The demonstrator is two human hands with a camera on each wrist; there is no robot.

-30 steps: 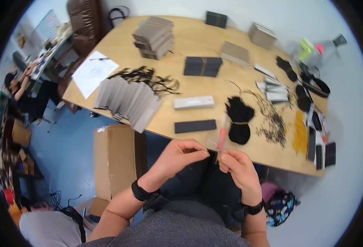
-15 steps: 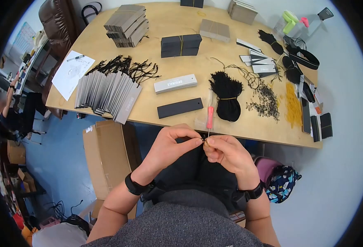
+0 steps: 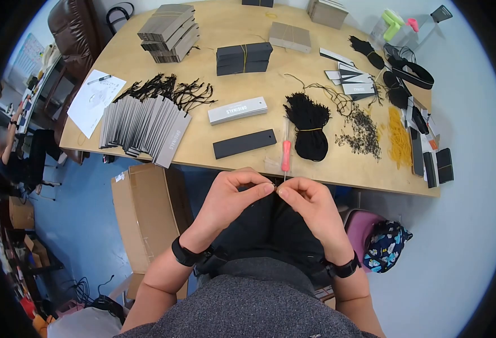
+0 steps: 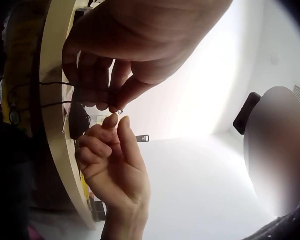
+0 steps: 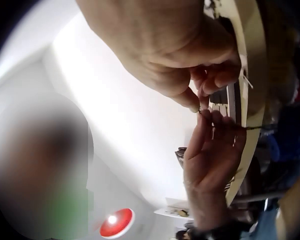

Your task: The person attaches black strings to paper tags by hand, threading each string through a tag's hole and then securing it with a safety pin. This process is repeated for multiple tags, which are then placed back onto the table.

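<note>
Over the table's front edge, my left hand (image 3: 234,200) pinches a thin black cord (image 4: 57,103) between thumb and forefinger; the cord hangs in a loop in the left wrist view. A tiny metal ring (image 4: 120,112) shows at those fingertips. My right hand (image 3: 314,213) meets the left at the fingertips, thumb and forefinger closed around the ring's place, other fingers bent. The fingers mostly hide the small parts. Just beyond lies a pink-handled tool (image 3: 286,156), its shaft towards the hands.
A black strip (image 3: 244,144) and a pale lettered stack (image 3: 237,110) lie ahead. Grey tags (image 3: 144,128) with black cords fan out at left. Bundled black cords (image 3: 311,127), small metal loops (image 3: 362,135) and yellow bands (image 3: 399,138) lie right. A cardboard box (image 3: 149,214) stands below left.
My hands, slightly apart a second ago, have come together at the fingertips. Since half a second ago, my right forefinger and thumb have shifted slightly. The head view has turned and steadied.
</note>
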